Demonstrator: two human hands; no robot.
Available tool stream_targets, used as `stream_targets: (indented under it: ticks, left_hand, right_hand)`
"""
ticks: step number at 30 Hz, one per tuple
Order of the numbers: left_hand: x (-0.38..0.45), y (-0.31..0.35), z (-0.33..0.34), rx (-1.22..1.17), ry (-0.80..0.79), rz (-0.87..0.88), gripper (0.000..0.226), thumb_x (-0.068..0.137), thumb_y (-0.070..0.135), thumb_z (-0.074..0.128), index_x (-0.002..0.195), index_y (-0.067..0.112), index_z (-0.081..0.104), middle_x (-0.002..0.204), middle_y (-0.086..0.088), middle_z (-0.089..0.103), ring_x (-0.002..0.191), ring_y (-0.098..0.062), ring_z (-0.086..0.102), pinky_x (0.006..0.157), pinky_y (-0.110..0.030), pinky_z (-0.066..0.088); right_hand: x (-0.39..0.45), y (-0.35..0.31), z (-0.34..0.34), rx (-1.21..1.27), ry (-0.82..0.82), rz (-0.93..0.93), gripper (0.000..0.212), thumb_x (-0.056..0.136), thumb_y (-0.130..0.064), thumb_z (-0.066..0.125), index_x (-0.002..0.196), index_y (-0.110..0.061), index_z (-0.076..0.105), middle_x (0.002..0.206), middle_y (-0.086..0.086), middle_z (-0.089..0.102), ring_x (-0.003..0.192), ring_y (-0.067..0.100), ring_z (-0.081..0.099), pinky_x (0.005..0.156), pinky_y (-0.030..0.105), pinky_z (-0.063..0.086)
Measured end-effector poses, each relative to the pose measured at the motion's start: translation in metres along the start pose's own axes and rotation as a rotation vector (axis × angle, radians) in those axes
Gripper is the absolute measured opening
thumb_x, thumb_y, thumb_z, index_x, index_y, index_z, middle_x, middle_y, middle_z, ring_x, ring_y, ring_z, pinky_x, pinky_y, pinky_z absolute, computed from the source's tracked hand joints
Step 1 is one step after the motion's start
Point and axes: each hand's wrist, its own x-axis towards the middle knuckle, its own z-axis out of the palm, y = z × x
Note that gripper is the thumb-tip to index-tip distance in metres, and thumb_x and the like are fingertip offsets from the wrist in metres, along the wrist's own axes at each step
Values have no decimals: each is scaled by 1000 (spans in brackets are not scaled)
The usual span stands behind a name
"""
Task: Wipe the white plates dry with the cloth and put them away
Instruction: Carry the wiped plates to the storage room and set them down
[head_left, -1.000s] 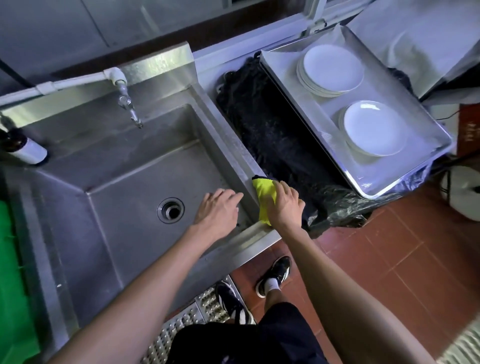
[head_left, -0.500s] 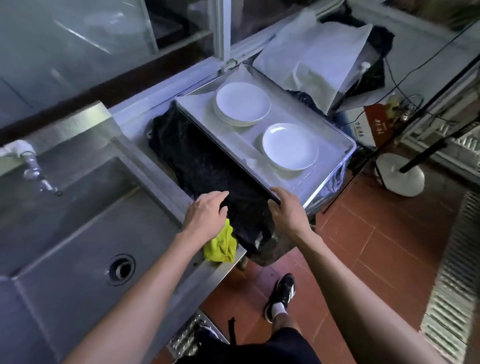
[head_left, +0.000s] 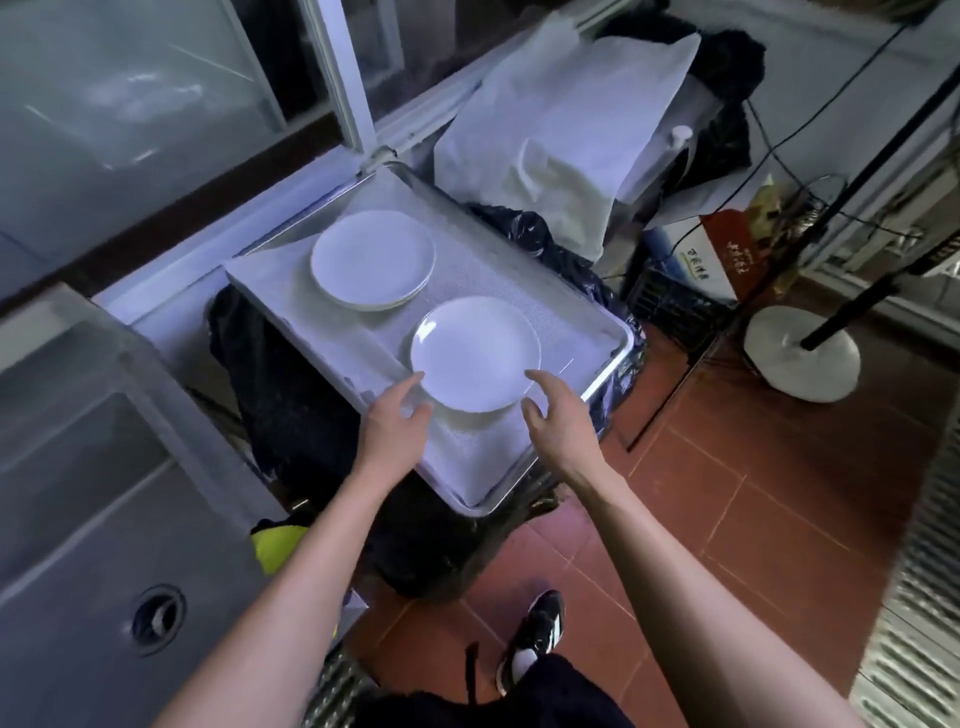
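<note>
Yellow cloth (head_left: 275, 538) lies on sink (head_left: 104, 519) edge. Left hand (head_left: 396, 423) and right hand (head_left: 558, 415): grip spread, flanking near white plate (head_left: 475, 353) on metal tray (head_left: 597, 384); contact unclear. Plate stack (head_left: 371, 260) sits behind.

Bare tray (head_left: 467, 467) near plate (head_left: 475, 353); plate stack (head_left: 371, 260) behind.

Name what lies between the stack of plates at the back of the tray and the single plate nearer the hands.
Only a bare strip of the tray's white liner separates the stack of plates from the single plate, seen in the head view.
</note>
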Motion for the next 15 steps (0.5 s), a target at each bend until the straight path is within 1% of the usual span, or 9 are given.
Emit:
stream_targets:
  ticks: [2,4,5,6,7,8,9,11,15]
  left_hand:
    - [8,8,9,-62,25,-31,44,99,22,59,143,27,57,138,0,62,117,-6,55,91,-18,41]
    - [15,13,16,-106,47,-68,47,99,20,59,145,24,55,139,-1,62,111,-4,57,79,-6,42]
    - [19,16,18,-132,58,-89,48,99,19,59,146,24,54,138,-2,61,108,-4,59,73,-3,43]
    - [24,19,19,-156,69,-107,48,99,18,59,147,23,53,139,-3,61,108,-5,60,76,-5,46]
    - [28,22,21,-174,78,-119,49,99,17,59,147,21,53,141,-3,60,114,-7,61,89,-13,48]
    - [33,24,22,-188,81,-127,49,99,15,58,148,19,52,143,-3,59,123,-10,59,105,-25,46]
    - [39,24,23,-202,81,-136,49,99,13,57,147,18,53,145,-3,59,130,-12,56,113,-34,42]
    - [54,23,26,-202,87,-154,47,97,11,55,143,18,56,141,-1,62,132,-14,56,115,-40,41]
    - [81,18,30,-184,87,-183,43,92,10,53,131,23,63,127,5,69,121,-18,62,107,-42,47]
  right_hand:
    - [14,2,-6,14,-14,-8,44,101,-17,53,145,-16,50,151,2,50,133,25,49,113,40,38]
    - [27,2,-8,18,-32,-16,44,101,-17,52,146,-17,50,152,1,49,137,23,45,114,38,35]
    - [34,2,-9,18,-38,-17,44,101,-17,51,146,-17,50,153,1,48,139,22,43,115,37,34]
    - [41,2,-9,17,-42,-17,44,101,-16,51,146,-17,50,153,1,48,140,23,42,116,37,33]
    - [48,2,-9,16,-45,-16,44,101,-16,51,145,-17,50,153,1,47,141,23,41,116,37,32]
    - [55,2,-8,12,-49,-10,44,101,-15,50,145,-16,50,154,2,47,140,24,41,116,37,32]
    - [62,3,-7,7,-52,-3,45,100,-15,50,145,-16,50,154,2,46,139,26,42,116,38,32]
    - [76,4,-5,2,-52,17,46,99,-13,51,145,-14,49,153,3,46,137,27,43,114,37,33]
    - [97,7,2,11,-37,74,48,98,-12,51,146,-12,47,151,1,47,137,28,42,116,42,33]
